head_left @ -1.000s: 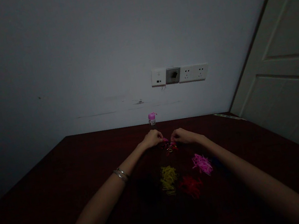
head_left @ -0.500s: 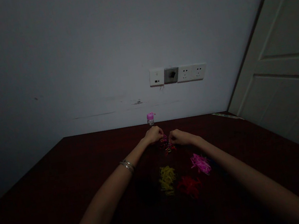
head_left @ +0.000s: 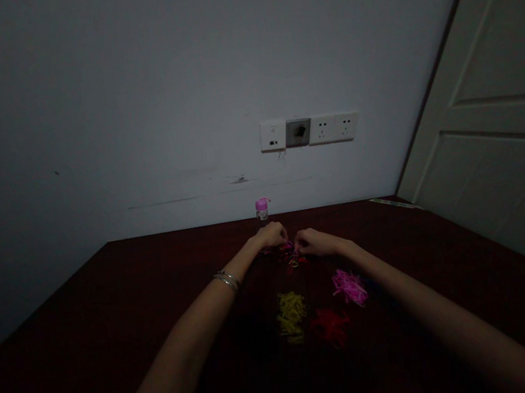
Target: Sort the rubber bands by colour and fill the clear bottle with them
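At the middle of the dark table, my left hand (head_left: 275,234) reaches to the far side of a small mixed pile of coloured rubber bands (head_left: 294,261). Its fingers are closed, with pink bands at the fingertips. My right hand (head_left: 307,240) is bent in a pinch at the pile's right edge, close to the left fingertips. Bands show at its tips, but how many it grips is too dark to see. Nearer to me lie three sorted heaps: yellow bands (head_left: 291,314), red bands (head_left: 331,326) and pink bands (head_left: 350,287), the pink ones beside my right forearm.
A small clear bottle with a pink lid (head_left: 262,208) stands behind my left hand, near the wall. Sockets and switches (head_left: 309,130) are set in the wall (head_left: 150,108). A panelled door (head_left: 497,114) is at the right. The room is dim.
My left hand has shifted slightly over the mixed pile, and some bands now show left of its wrist. My right hand stays pinched at the pile. The view has shifted a little.
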Motion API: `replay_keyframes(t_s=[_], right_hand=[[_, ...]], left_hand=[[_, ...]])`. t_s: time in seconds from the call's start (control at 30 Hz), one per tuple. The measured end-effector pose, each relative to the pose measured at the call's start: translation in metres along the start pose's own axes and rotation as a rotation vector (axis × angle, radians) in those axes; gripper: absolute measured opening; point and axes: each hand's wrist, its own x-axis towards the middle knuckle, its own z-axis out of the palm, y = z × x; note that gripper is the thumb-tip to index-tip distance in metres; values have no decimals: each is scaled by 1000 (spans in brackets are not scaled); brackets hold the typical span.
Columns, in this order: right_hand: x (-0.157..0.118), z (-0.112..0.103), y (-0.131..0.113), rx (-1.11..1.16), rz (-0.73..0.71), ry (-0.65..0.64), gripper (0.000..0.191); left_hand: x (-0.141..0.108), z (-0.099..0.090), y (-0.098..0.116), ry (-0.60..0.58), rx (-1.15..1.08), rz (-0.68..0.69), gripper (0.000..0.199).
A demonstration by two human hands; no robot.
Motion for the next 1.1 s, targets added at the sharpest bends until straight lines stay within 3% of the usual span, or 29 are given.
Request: replay_keyframes(t_s=[0.3, 0.7, 1.1], right_hand=[[-13, -20, -1, 114, -12, 67, 16], [-18, -16, 2, 210, 72, 29, 18], [-24, -23, 2, 247, 64, 54, 19]], left_hand=[[2, -8, 13, -100, 150, 45, 21], [12, 1, 19, -135, 311, 58, 25], [16, -7, -15, 4, -244, 106, 18]])
